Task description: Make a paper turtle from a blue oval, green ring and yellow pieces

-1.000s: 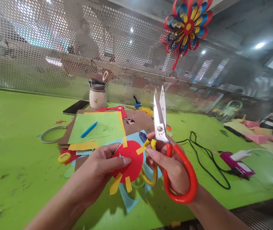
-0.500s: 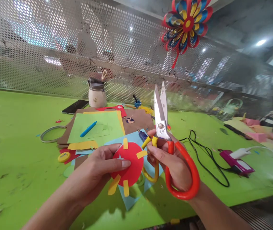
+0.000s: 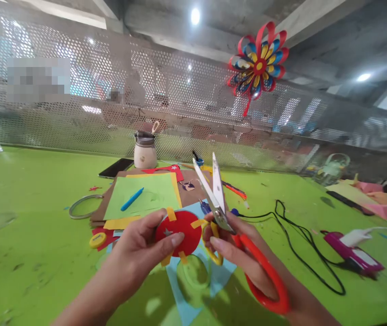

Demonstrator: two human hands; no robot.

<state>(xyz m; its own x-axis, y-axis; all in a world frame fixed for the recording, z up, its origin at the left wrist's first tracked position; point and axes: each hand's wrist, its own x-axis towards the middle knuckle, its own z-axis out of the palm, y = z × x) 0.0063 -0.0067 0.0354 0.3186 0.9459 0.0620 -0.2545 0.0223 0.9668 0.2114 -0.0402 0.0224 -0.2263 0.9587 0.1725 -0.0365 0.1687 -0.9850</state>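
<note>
The bench was a bright green table [image 3: 26, 253] backed by a perforated metal screen [image 3: 78, 113], with a red, blue and yellow paper pinwheel [image 3: 258, 65] hanging above it. Coloured sheets lay in a loose pile mid-table, a green sheet [image 3: 145, 194] on top with a blue crayon [image 3: 132, 199] resting on it. Behind stood a cream jar [image 3: 145, 151].

The person's left hand [image 3: 139, 253] held a red paper disc [image 3: 179, 226] off the table, above a blue sheet [image 3: 186, 290]. Thumb and fingers were pinched together on the disc's left edge. Short yellow strips [image 3: 170, 213] stuck out around its rim.

Just beside it, the right hand [image 3: 237, 258] was closed around the handles of the scissors [image 3: 217, 203], one loop orange and one yellow. The blades stood slightly apart, tilted up and away from the person. Their pivot sat almost against the disc's right edge, close to one of the strips.

From where I stood, the closeness looked like the hazard. The blades were parted and near both the strip and the left fingertips, so a careless squeeze could nick paper or skin. The disc was gripped at one edge only, so I judged it could flop or crease if pushed. A black cable [image 3: 298, 235] looped on the table near the right forearm, and a wide elbow movement might drag it.
</note>
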